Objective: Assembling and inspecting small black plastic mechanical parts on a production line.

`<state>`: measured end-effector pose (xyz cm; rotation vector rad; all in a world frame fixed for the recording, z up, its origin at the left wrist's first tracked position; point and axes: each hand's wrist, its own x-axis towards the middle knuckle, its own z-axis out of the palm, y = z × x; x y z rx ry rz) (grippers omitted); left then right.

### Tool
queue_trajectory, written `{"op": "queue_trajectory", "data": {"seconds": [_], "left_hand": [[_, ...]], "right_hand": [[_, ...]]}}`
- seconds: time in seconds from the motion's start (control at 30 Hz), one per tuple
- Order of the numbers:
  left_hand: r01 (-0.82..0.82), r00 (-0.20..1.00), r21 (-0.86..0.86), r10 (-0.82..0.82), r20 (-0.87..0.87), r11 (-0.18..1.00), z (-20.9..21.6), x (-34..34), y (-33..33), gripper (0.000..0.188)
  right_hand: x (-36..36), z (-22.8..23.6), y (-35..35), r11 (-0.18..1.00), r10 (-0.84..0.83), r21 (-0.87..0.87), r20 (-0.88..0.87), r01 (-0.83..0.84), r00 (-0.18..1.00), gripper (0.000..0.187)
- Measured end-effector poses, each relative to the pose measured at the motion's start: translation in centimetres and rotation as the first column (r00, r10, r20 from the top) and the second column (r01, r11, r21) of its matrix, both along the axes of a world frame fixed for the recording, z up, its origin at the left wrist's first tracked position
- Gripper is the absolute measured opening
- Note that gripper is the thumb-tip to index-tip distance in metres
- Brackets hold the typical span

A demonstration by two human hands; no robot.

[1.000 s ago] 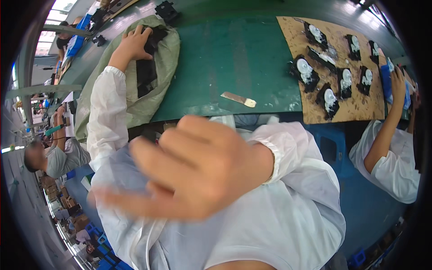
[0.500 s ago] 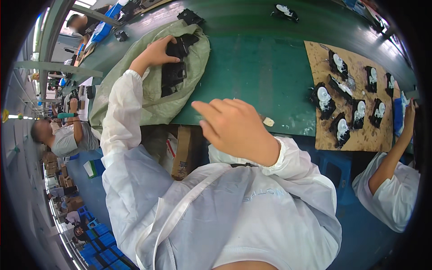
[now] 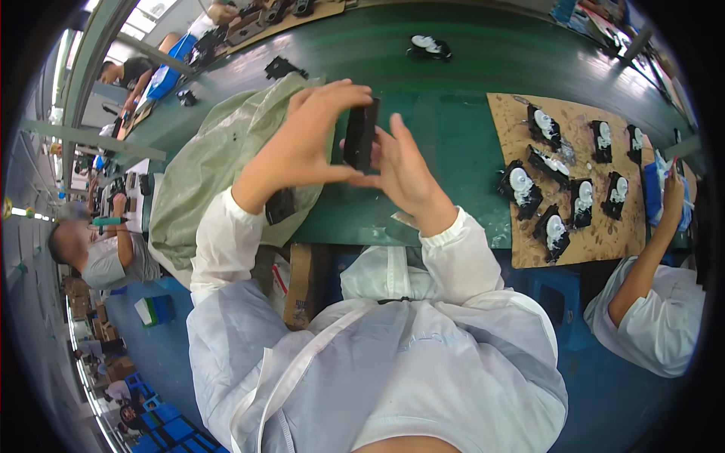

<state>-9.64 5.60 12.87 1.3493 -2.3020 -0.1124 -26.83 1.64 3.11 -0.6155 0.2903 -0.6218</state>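
A black plastic part (image 3: 362, 136), roughly box-shaped, is held up over the table between my two hands. My left hand (image 3: 302, 143) grips it by its ends, fingers at the top and thumb near the bottom. From the other side my right hand (image 3: 411, 170) takes hold of it, fingers partly hidden behind the part and thumb raised. Below my left hand lies a pale green woven sack (image 3: 208, 166); another black part (image 3: 280, 205) shows on it, mostly covered by my wrist.
To the right, a brown cardboard sheet (image 3: 529, 253) carries several black assemblies with white gears (image 3: 521, 185). Another such assembly (image 3: 429, 47) sits farther off on the green table (image 3: 453, 121). A black part (image 3: 285, 68) lies beyond the sack. A co-worker's arm (image 3: 653, 249) is at far right.
My left hand has lifted the black part off the sack and brought it right. My right hand has moved up and turned to meet it. The view has shifted slightly.
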Motion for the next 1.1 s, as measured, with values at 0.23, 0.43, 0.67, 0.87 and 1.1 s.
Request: {"op": "queue_trajectory", "data": {"seconds": [0.23, 0.43, 0.67, 0.87, 1.1], "left_hand": [[0.415, 0.773, 0.071, -0.393, 0.498, 0.907, 1.8, -4.3, -0.2, 0.103], [0.382, 0.918, 0.493, -0.26, -0.298, 0.782, 2.3, 1.6, -12.0, 0.081], [-0.271, 0.947, 0.585, 0.32, 0.021, 0.765, -10.4, 11.9, -25.5, 0.044], [-0.531, 0.845, 0.352, 0.515, 0.146, 0.771, -17.5, 13.1, -28.3, 0.026], [-0.339, 0.889, 0.417, 0.432, -0.152, 0.844, -16.2, 13.3, -27.3, 0.022]], "right_hand": [[-5.4, -2.0, -0.5, 0.969, 0.161, 0.143, 0.248, -0.2, 0.955, 0.057], [-7.7, -0.8, 0.1, 0.948, 0.042, 0.259, 0.476, -0.186, 0.878, 0.049], [-6.8, 0.4, -0.4, 0.968, -0.222, 0.127, 0.031, 0.217, 0.974, 0.034], [-2.9, 1.6, -8.5, 0.325, -0.898, -0.908, -0.384, -0.264, 0.214, 0.05], [-2.6, -0.9, -27.2, 0.569, -0.746, -0.531, -0.654, -0.628, -0.123, 0.066]]}}
